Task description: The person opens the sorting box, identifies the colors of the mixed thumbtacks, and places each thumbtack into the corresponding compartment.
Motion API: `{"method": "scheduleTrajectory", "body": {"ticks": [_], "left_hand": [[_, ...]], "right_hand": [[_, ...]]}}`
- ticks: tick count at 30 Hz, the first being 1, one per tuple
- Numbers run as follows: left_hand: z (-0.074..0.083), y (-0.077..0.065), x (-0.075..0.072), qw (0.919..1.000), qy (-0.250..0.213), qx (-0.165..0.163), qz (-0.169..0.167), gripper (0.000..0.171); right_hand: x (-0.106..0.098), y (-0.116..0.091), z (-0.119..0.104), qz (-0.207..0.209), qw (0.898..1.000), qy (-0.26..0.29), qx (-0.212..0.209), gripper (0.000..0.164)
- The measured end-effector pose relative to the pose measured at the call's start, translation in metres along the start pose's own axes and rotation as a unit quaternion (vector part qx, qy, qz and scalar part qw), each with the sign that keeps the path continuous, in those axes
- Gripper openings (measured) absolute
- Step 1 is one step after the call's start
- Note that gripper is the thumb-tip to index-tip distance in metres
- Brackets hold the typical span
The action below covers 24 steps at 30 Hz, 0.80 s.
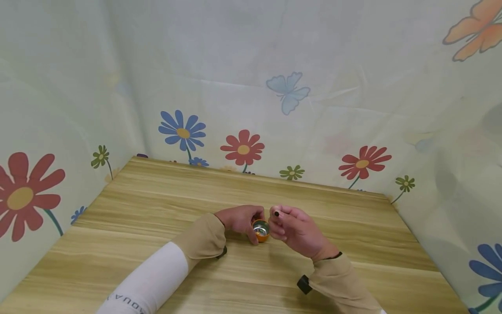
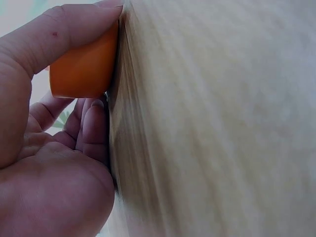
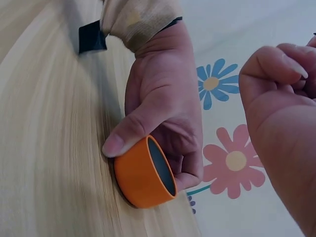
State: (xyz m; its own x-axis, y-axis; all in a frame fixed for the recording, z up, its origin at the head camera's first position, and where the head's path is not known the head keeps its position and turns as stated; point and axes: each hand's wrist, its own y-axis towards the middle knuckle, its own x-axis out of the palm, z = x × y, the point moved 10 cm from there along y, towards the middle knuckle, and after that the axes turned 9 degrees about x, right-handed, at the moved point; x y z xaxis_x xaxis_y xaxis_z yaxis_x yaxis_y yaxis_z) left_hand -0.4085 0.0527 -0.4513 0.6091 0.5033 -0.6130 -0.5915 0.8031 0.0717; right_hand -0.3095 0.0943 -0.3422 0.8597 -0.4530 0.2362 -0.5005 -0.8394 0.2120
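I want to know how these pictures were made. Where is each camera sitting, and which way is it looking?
Head: worn on the head, looking forward and down at the wooden table; both sleeved arms show, left hand and right hand.
Left wrist: on the left wrist, close against the table, seeing its own fingers gripping the orange cup.
Right wrist: on the right wrist, looking across at the left hand holding the cup; its own fist shows at the right edge, pinching a small dark thing.
All three share the cup.

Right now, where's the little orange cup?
In the head view the orange cup stands on the wooden table near its middle, gripped by the left hand, beside the right hand.
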Motion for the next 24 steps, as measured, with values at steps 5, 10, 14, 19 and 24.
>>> {"method": "scheduleTrajectory", "body": {"ticks": [5,10,14,19,24], "left_hand": [[-0.001,0.001,0.001,1.0,0.008,-0.002,-0.003,0.05],[-0.004,0.002,0.001,1.0,0.006,-0.004,-0.002,0.05],[-0.004,0.001,0.001,1.0,-0.001,-0.004,0.0,0.051],[-0.001,0.0,0.001,1.0,-0.005,-0.006,-0.001,0.051],[0.001,-0.001,0.0,0.9999,-0.002,-0.013,-0.001,0.051]], "right_hand": [[0.0,-0.002,0.0,-0.021,0.999,0.045,-0.006,0.029],[0.001,-0.001,0.002,-0.043,0.996,0.082,-0.013,0.027],[0.006,0.001,0.001,-0.061,0.993,0.097,-0.019,0.024],[0.012,0.004,-0.001,-0.073,0.991,0.11,-0.023,0.023],[0.017,0.005,0.001,-0.08,0.987,0.141,-0.012,0.024]]}}
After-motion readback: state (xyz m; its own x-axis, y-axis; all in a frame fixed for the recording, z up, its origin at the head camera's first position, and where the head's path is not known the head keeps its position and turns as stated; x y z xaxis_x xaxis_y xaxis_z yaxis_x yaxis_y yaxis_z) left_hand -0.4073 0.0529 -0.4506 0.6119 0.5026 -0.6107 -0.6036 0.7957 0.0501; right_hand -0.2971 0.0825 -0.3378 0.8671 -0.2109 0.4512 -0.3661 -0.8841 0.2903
